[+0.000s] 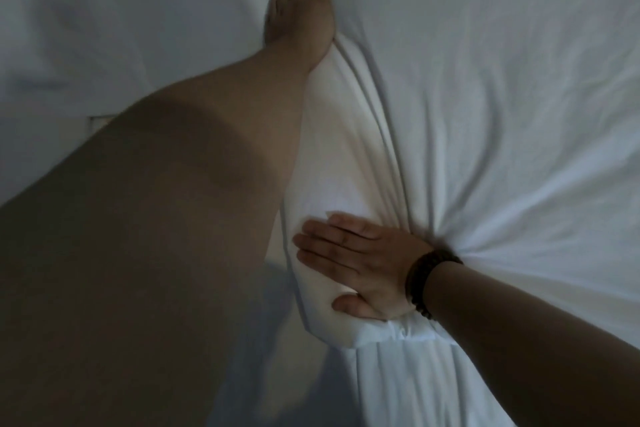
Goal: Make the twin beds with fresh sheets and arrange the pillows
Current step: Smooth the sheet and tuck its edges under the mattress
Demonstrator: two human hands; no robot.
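Note:
A white pillow (485,97) in a creased case fills the right and middle of the head view, lying on a white bed sheet (104,28). My left hand (301,10) reaches far up, fingers straight, pressing along the pillow's left edge. My right hand (356,270) lies flat with straight fingers on the pillow's folded near edge, its thumb spread below. A dark beaded bracelet (429,281) circles my right wrist. The fabric bunches into folds beside that wrist.
White bedding covers nearly the whole view. A small pale strip (98,121) shows beside my left forearm at the left. My left forearm hides much of the lower left.

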